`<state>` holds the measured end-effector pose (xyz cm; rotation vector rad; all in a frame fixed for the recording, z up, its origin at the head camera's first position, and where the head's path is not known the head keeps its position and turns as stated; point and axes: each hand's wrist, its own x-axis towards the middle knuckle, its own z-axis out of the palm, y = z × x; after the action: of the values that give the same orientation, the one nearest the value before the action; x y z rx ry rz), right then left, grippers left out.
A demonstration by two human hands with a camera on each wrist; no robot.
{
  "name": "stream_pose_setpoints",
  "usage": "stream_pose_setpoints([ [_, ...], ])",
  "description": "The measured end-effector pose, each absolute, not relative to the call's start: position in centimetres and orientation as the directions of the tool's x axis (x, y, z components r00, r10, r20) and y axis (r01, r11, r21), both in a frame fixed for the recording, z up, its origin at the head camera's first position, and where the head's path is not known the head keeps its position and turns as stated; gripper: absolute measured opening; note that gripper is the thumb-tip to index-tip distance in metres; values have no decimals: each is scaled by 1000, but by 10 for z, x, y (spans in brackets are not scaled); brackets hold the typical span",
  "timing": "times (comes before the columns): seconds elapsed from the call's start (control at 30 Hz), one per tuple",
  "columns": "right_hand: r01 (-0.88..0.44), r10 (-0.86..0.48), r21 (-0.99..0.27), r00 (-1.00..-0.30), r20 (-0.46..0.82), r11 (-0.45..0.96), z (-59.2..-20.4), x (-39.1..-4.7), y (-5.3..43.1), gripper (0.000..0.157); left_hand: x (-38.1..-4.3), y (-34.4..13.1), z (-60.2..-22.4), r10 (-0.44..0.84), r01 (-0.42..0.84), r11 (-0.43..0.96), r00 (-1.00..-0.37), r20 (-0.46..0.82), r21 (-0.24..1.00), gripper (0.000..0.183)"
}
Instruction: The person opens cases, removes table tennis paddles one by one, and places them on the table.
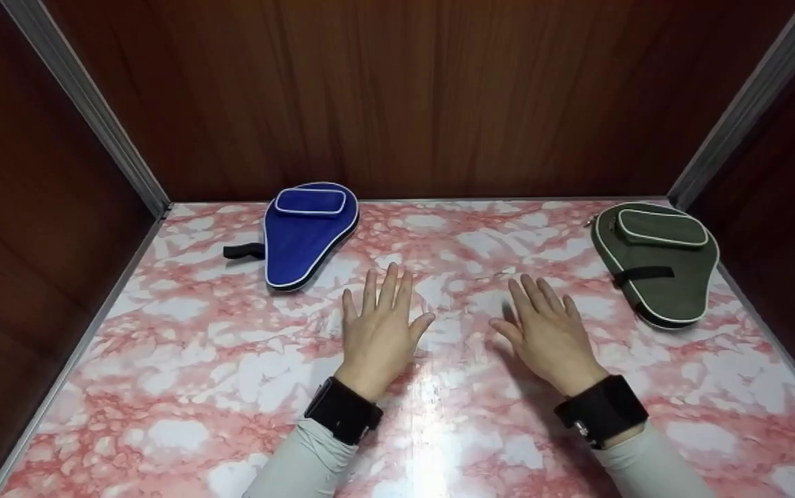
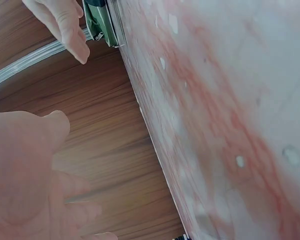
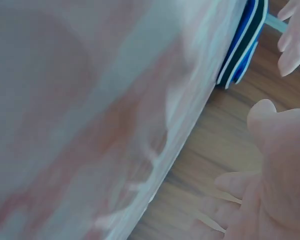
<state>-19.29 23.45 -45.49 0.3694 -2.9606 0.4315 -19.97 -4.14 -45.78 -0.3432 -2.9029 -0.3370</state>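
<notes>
Palm down above the middle of the table, my left hand [image 1: 382, 335] has its fingers spread and holds nothing. To its right my right hand [image 1: 551, 339] is also palm down and holds nothing, its fingers straight. A blue paddle-shaped zip case [image 1: 304, 238] with white piping lies beyond my left hand, its black strap out to the left. On the far right lies an olive-green case [image 1: 667, 266] of the same shape, a black strap across it. Both hands are apart from the cases. The right wrist view shows the blue case's edge [image 3: 244, 42]; the left wrist view shows part of the green case [image 2: 101, 25].
The table [image 1: 245, 373] has a red and white marbled top. Dark wood panels [image 1: 411, 97] stand at its back and both sides, with grey metal strips [image 1: 93, 111] at the corners. Black bands [image 1: 345, 410] circle both wrists over pale sleeves.
</notes>
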Motion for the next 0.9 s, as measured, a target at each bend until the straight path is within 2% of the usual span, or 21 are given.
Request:
stream_pose_setpoints([
  [0.3, -211, -180, -253, -974, 139, 944, -454, -196, 273, 84, -199, -41, -458, 208, 258, 943, -950, 232, 212, 79],
  [0.57, -194, -156, -217, -971, 183, 957, -450, -199, 307, 80, -199, -42, -457, 208, 261, 942, -948, 241, 213, 79],
  [0.9, -113, -70, -232, -980, 184, 966, -450, -211, 364, 81, -198, -44, -455, 200, 252, 944, -951, 236, 215, 79],
])
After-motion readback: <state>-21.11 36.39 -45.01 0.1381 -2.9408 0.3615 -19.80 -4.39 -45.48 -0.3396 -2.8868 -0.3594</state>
